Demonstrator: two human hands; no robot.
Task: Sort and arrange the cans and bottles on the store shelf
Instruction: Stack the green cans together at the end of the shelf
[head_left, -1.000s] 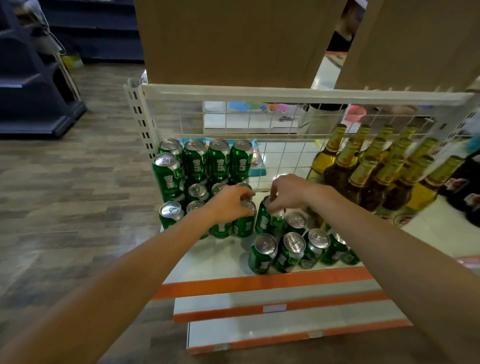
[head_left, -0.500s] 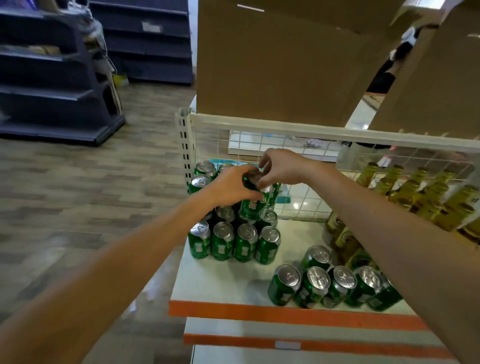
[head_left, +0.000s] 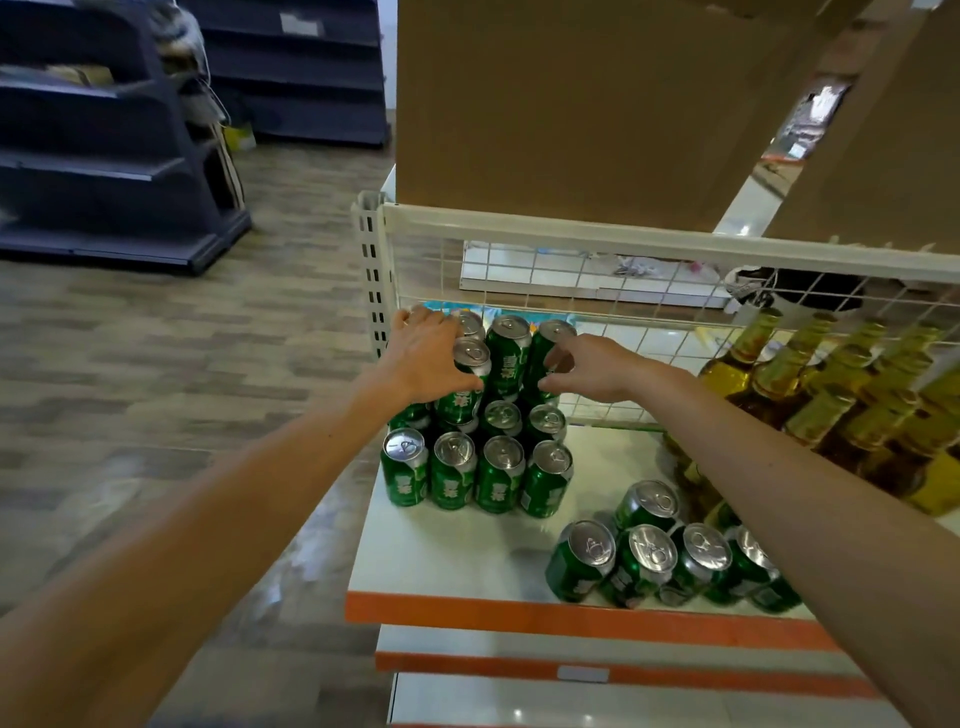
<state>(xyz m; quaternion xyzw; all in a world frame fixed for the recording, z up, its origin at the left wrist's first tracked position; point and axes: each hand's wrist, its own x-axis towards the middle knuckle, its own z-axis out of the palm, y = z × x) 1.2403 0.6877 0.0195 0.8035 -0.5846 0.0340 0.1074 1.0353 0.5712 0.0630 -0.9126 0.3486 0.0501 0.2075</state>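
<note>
Parted since half a second ago, both hands, with the raised can (head_left: 464, 382) now set on the top tier of the stack (head_left: 498, 467), back left of the shelf (head_left: 467, 551). White shelf with orange lip, wire mesh (head_left: 597, 291) behind, boxes (head_left: 571, 104) above, wood-look floor (head_left: 156, 364) to the left, bottles (head_left: 831, 389) at right. Reaching forward, left hand (head_left: 428, 353), thumb and fingers wrapped round that can, long axis upright, lid up. Beside it, right hand (head_left: 587, 366) half-curled, fingertips against rightmost top can (head_left: 545, 353); grip unclear
</note>
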